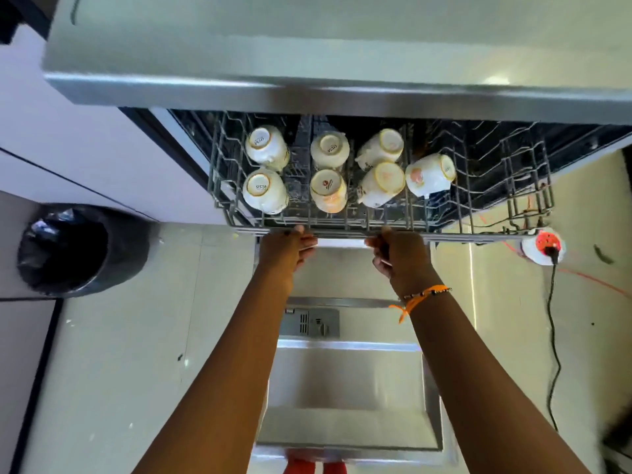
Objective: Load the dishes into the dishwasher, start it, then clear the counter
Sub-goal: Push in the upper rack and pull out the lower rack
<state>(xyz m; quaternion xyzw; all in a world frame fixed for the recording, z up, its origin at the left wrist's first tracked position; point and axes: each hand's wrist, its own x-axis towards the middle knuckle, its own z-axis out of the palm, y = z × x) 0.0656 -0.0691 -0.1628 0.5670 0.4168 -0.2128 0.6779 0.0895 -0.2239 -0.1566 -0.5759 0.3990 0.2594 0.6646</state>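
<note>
The dishwasher's upper wire rack (pixel 492 186) is pulled partway out from under the steel counter (pixel 307 94). Several white cups (pixel 265 193) with gold rims sit upside down in its left and middle rows; one cup (pixel 429 174) lies on its side. My left hand (pixel 290 248) grips the rack's front rail left of centre. My right hand (pixel 398 253), with an orange bracelet on the wrist, grips the same rail further right. Below my arms lies the open dishwasher door (pixel 345 381) with its detergent compartment (pixel 313 323).
A round bin (pixel 78 249) lined with a black bag stands on the floor at the left. A white socket block (pixel 543 246) with a red face and a black cable (pixel 552 336) lies on the floor at the right. Pale floor surrounds the door.
</note>
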